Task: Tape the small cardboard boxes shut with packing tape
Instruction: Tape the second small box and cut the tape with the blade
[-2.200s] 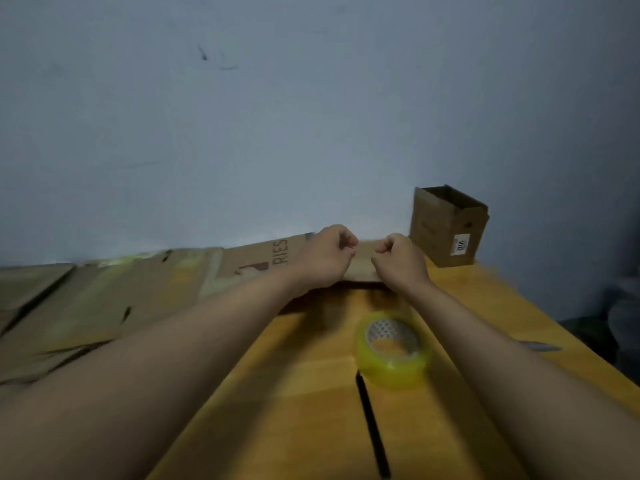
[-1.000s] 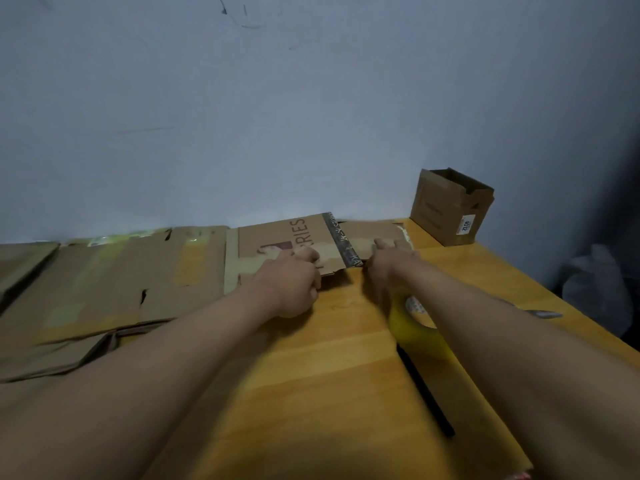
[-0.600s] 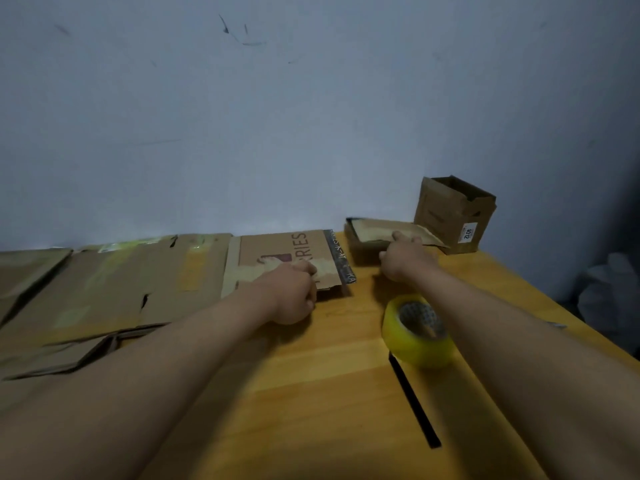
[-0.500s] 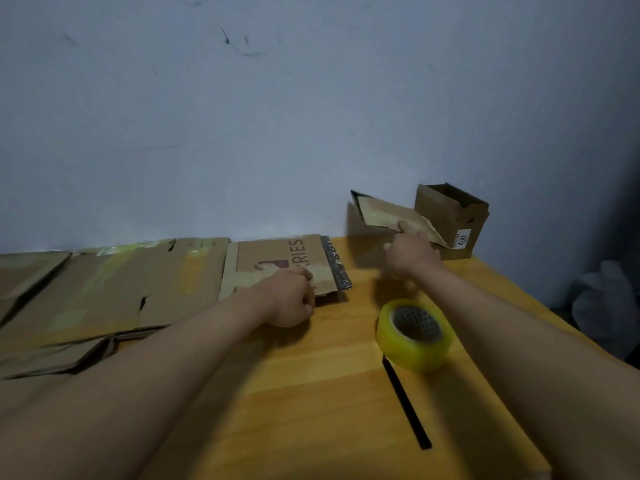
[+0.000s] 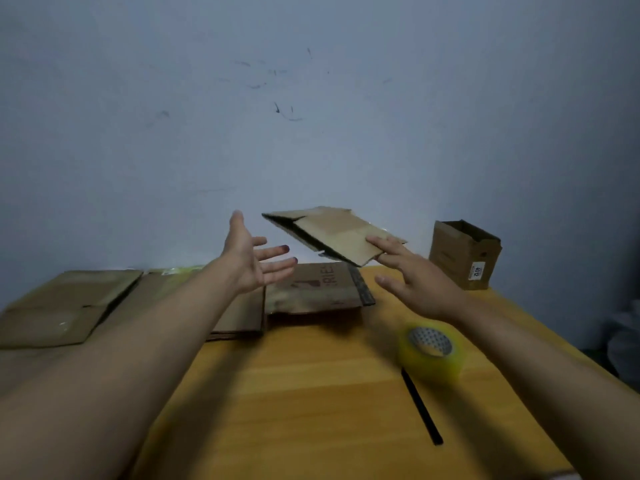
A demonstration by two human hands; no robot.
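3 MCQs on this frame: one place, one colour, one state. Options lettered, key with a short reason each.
1. Where is the tape roll?
A. on the wooden table, beside the right forearm
B. inside the open box
C. in the left hand

2. What colour is the tape roll?
A. black
B. yellowish
C. red

3. How is the flattened small box?
A. flat on the table
B. raised, at the right hand fingertips
C. gripped by the left hand

Key: A, it rests on the tabletop; B, yellow translucent ring; B, tilted in the air, left hand open and apart from it.
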